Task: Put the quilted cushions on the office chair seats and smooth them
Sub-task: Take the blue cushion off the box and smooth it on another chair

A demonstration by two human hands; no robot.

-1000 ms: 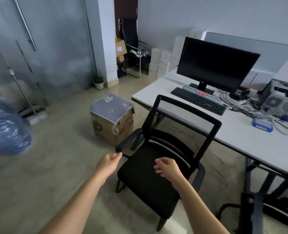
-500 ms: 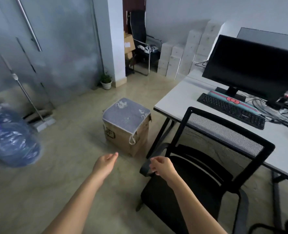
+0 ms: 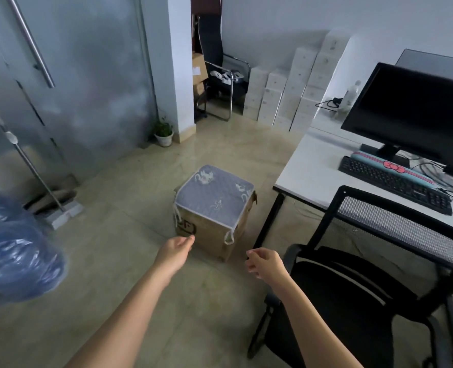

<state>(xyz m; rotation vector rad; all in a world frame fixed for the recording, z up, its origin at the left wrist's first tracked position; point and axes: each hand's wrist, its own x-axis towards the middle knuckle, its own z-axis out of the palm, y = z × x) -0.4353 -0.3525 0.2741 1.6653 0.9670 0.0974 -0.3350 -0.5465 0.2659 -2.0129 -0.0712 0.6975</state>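
A grey-blue quilted cushion (image 3: 214,192) with white trim and tie loops lies flat on top of a cardboard box (image 3: 217,235) on the floor, centre of view. A black mesh-back office chair (image 3: 353,288) with a bare black seat stands at the lower right, beside the desk. My left hand (image 3: 176,251) hovers just in front of the box's near left corner, fingers loosely curled, holding nothing. My right hand (image 3: 264,262) hangs between the box and the chair's armrest, fingers slightly bent and also holding nothing.
A white desk (image 3: 313,176) with a monitor (image 3: 411,115) and keyboard (image 3: 395,184) stands at the right. Blue water jugs (image 3: 15,248) and a mop (image 3: 34,168) stand at the left. A small potted plant (image 3: 163,132), stacked white boxes (image 3: 291,94) and another chair (image 3: 220,73) sit at the back.
My view has swung left, from the chair toward the box with the cushion. Both hands have moved off the chair seat and now reach near the box.
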